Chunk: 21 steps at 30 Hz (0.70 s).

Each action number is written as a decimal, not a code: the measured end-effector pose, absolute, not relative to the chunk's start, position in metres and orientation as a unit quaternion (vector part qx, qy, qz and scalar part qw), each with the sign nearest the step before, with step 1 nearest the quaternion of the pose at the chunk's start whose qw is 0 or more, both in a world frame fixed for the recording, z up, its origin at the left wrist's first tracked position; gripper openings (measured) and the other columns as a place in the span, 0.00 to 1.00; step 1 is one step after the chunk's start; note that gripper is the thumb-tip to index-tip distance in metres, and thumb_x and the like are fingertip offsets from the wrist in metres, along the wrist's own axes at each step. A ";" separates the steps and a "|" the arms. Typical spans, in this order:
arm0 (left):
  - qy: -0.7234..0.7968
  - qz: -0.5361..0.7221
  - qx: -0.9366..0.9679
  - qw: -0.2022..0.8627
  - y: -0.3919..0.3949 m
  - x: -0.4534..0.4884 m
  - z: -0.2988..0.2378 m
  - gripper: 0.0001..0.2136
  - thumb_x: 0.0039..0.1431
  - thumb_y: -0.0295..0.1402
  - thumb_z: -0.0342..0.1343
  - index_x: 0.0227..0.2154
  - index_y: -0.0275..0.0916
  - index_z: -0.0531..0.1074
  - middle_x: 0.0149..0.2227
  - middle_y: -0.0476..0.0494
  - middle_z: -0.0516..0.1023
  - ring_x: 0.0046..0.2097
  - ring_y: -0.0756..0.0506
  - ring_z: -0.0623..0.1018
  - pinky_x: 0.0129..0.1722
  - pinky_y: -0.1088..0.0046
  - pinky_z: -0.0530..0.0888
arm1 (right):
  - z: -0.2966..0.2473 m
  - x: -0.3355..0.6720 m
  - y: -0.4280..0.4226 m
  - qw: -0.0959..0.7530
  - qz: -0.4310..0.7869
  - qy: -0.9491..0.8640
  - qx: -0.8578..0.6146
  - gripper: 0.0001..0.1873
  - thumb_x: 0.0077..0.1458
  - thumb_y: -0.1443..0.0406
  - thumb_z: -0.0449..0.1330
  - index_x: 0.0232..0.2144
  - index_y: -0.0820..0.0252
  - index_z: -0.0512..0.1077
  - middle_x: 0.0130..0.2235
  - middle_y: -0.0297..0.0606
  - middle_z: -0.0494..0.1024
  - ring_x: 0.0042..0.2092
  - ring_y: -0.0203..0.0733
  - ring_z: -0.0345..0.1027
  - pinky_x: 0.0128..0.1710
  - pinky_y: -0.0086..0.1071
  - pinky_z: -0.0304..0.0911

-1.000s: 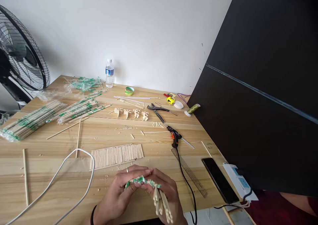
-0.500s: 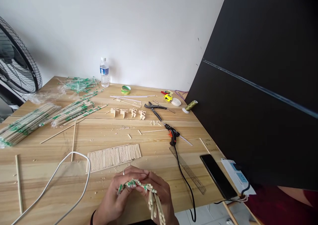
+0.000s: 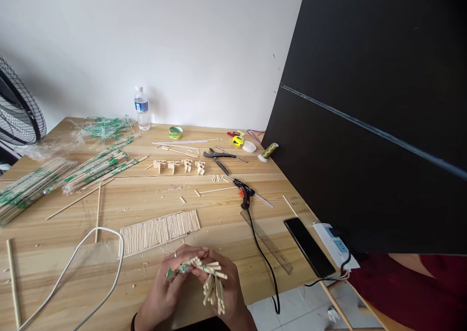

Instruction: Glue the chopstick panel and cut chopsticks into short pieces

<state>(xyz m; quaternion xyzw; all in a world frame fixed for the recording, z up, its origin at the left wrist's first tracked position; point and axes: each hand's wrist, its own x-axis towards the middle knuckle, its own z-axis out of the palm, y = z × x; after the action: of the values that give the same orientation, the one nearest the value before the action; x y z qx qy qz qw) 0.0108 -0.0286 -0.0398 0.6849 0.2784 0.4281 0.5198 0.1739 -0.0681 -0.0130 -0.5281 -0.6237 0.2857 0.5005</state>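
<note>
A: Two hands share one bundle of pale bamboo sticks with green paper wrapping [image 3: 204,275], held over the near edge of the light wooden table [image 3: 54,267], just near of the flat mat of short cut sticks [image 3: 159,229].

B: Grip?

A: Left hand [image 3: 166,292] curls narrowly on the green-wrapped ends; right hand [image 3: 226,292] closes around the bare ends. I'd keep the sticks parallel and pinch low so none slip. The black glue gun [image 3: 243,194] lies well right.
</note>
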 end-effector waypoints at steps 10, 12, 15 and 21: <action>0.337 0.334 0.667 0.575 -0.013 -0.005 -0.008 0.21 0.70 0.42 0.56 0.63 0.48 0.71 0.65 0.40 0.72 0.66 0.37 0.71 0.65 0.60 0.71 | -0.006 0.179 -0.059 0.513 0.226 -0.677 -0.477 0.10 0.66 0.64 0.60 0.42 0.51 0.83 0.34 0.39 0.82 0.34 0.42 0.79 0.33 0.30 0.72; 0.309 0.344 0.682 0.566 -0.008 -0.004 0.004 0.19 0.68 0.41 0.59 0.59 0.46 0.75 0.60 0.39 0.78 0.60 0.38 0.77 0.57 0.64 0.76 | 0.000 0.177 -0.058 0.510 0.254 -0.680 -0.461 0.11 0.66 0.65 0.60 0.47 0.51 0.81 0.39 0.41 0.84 0.38 0.44 0.80 0.38 0.32 0.74; 0.258 0.353 0.707 0.556 -0.001 0.004 0.020 0.14 0.68 0.39 0.59 0.53 0.44 0.80 0.51 0.39 0.84 0.50 0.41 0.82 0.50 0.67 0.78 | 0.010 0.174 -0.055 0.508 0.319 -0.662 -0.449 0.15 0.67 0.65 0.59 0.53 0.51 0.78 0.50 0.44 0.83 0.50 0.48 0.79 0.50 0.37 0.75; 0.218 0.363 0.687 0.590 0.001 0.012 0.020 0.11 0.68 0.36 0.60 0.49 0.45 0.82 0.48 0.40 0.85 0.56 0.38 0.78 0.57 0.61 0.75 | 0.014 0.175 -0.055 0.481 0.314 -0.680 -0.456 0.15 0.68 0.62 0.58 0.53 0.53 0.79 0.49 0.42 0.84 0.51 0.47 0.80 0.51 0.37 0.75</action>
<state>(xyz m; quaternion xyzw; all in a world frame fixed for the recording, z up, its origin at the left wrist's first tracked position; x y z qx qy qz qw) 0.0120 0.0006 0.0198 0.6871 0.2183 0.3628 0.5904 0.1755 -0.0548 0.0144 -0.4561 -0.6798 0.3136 0.4811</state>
